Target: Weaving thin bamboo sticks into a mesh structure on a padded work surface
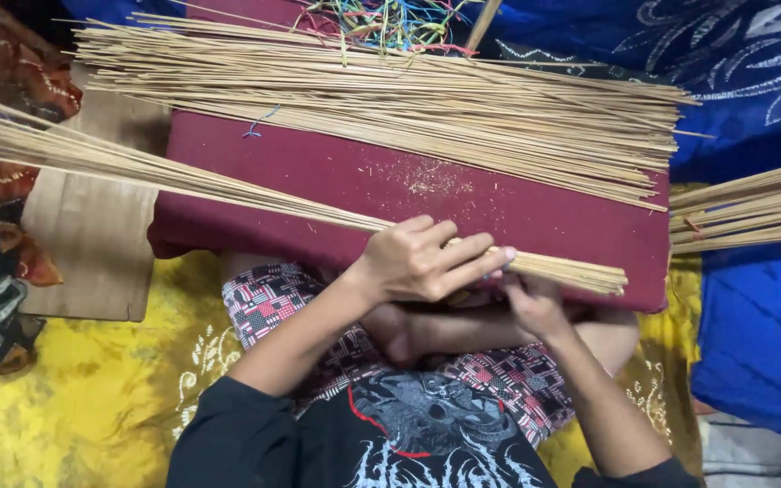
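Left hand (422, 260) clamped over near end of stick bundle (228, 192), pressing it onto maroon board (463, 194). Right hand (535, 303) pinches sticks underneath, fingers mostly hidden. Best keep ends flush, grip firm, bundle flat; loose pile (390, 108) lies apart, farther up board.
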